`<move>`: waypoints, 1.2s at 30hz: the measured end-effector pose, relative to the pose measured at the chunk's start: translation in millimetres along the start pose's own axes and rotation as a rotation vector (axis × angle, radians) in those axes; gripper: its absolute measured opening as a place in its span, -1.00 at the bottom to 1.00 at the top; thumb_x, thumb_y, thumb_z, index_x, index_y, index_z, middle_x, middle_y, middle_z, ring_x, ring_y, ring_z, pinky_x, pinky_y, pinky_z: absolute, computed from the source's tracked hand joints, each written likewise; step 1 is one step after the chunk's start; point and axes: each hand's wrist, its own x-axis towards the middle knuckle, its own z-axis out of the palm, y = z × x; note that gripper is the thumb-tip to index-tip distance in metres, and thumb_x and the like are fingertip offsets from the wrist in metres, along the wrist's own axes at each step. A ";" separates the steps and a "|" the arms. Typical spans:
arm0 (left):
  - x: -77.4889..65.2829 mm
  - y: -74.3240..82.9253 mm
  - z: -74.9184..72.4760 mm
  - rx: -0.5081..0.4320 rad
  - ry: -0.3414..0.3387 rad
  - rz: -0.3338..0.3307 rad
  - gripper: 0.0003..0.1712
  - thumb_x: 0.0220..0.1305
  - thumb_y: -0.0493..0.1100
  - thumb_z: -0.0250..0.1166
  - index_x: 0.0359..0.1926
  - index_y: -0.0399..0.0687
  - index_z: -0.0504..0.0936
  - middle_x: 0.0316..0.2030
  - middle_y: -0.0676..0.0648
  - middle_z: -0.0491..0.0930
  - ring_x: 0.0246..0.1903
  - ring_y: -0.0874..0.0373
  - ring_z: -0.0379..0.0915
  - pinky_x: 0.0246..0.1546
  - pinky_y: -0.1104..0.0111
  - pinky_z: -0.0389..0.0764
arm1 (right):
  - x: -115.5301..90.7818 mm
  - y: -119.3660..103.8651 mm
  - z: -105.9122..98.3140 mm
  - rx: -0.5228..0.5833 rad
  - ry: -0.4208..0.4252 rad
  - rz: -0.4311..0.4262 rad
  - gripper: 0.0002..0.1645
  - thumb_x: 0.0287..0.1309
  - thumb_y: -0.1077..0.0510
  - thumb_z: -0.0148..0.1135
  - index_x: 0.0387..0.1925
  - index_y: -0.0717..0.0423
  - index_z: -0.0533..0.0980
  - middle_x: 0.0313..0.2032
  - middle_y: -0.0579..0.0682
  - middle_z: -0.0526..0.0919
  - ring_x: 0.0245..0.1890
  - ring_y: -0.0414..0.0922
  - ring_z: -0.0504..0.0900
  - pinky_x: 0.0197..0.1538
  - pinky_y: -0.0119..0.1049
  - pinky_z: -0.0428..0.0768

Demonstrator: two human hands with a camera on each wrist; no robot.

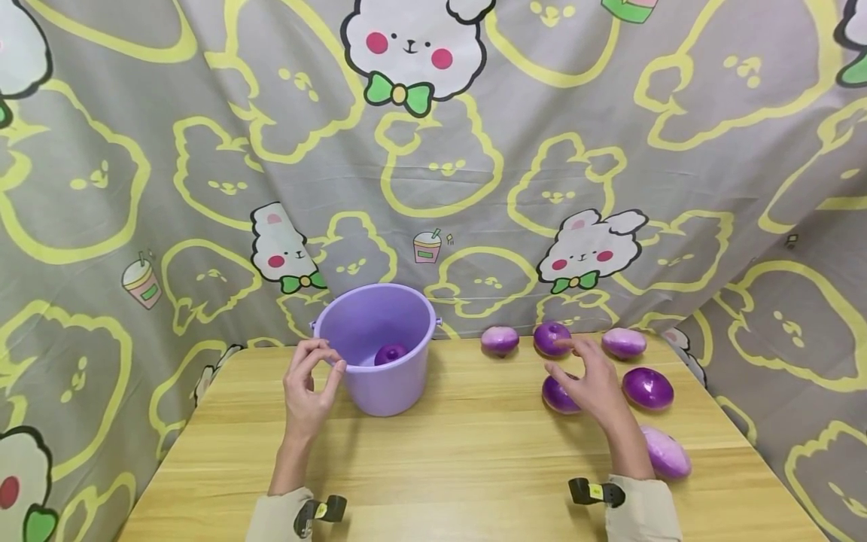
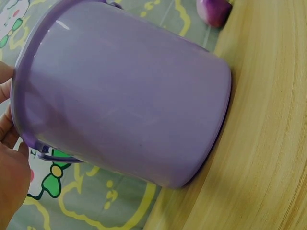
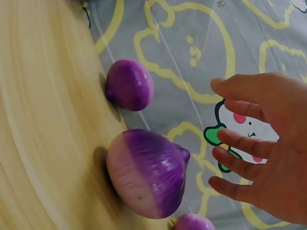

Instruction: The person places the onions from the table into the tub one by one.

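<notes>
A light purple bucket (image 1: 387,391) stands upright at the back left of the table, with one purple onion (image 1: 390,354) visible inside. My left hand (image 1: 310,388) pinches the bucket's near-left rim; the left wrist view has its fingers at the rim (image 2: 15,96). Over on the right, my right hand (image 1: 591,376) hovers above an onion (image 1: 559,396), fingers spread and holding nothing. That onion is partly covered by the hand in the head view. In the right wrist view, the large two-toned onion (image 3: 146,173) lies below the open fingers, apart from them.
More purple onions lie on the right of the wooden table (image 1: 460,467): a pale one (image 1: 500,341), a dark one (image 1: 648,388) and one beside the right forearm (image 1: 665,452), among others. A patterned grey curtain (image 1: 447,203) hangs behind the table.
</notes>
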 end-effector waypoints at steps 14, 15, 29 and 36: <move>-1.7 -3.0 -1.0 0.007 0.004 0.005 -0.81 -0.02 -0.68 0.32 -0.36 -0.47 0.63 -0.21 -0.44 0.45 -0.05 -0.18 0.40 0.25 0.33 0.46 | -5.8 12.8 0.7 -0.070 -0.162 0.095 -0.35 0.17 0.09 0.49 0.21 0.27 0.49 0.12 0.43 0.48 0.09 0.38 0.50 0.09 0.33 0.52; -1.8 -3.1 -0.9 0.007 0.003 0.004 -0.81 -0.02 -0.68 0.32 -0.36 -0.47 0.63 -0.21 -0.44 0.45 -0.05 -0.18 0.40 0.25 0.33 0.46 | -6.1 14.1 1.4 -0.071 -0.169 0.098 -0.35 0.18 0.08 0.49 0.21 0.27 0.48 0.13 0.43 0.48 0.10 0.39 0.50 0.10 0.34 0.51; -1.5 -1.6 1.1 0.016 0.007 0.016 -0.78 -0.03 -0.72 0.27 -0.35 -0.51 0.62 -0.23 -0.46 0.43 -0.07 -0.17 0.40 0.27 0.35 0.46 | -10.4 26.2 4.6 -0.093 -0.272 0.136 -0.29 0.10 -0.01 0.54 0.23 0.15 0.49 0.13 0.51 0.45 0.13 0.43 0.48 0.13 0.37 0.52; -0.6 0.5 0.0 -0.003 -0.006 0.007 -0.78 0.01 -0.69 0.30 -0.31 -0.46 0.64 -0.19 -0.42 0.46 -0.01 -0.05 0.43 0.29 0.32 0.45 | -11.2 27.8 6.2 -0.071 -0.306 0.150 -0.24 0.08 0.01 0.55 0.26 0.18 0.47 0.11 0.49 0.45 0.08 0.42 0.51 0.12 0.37 0.53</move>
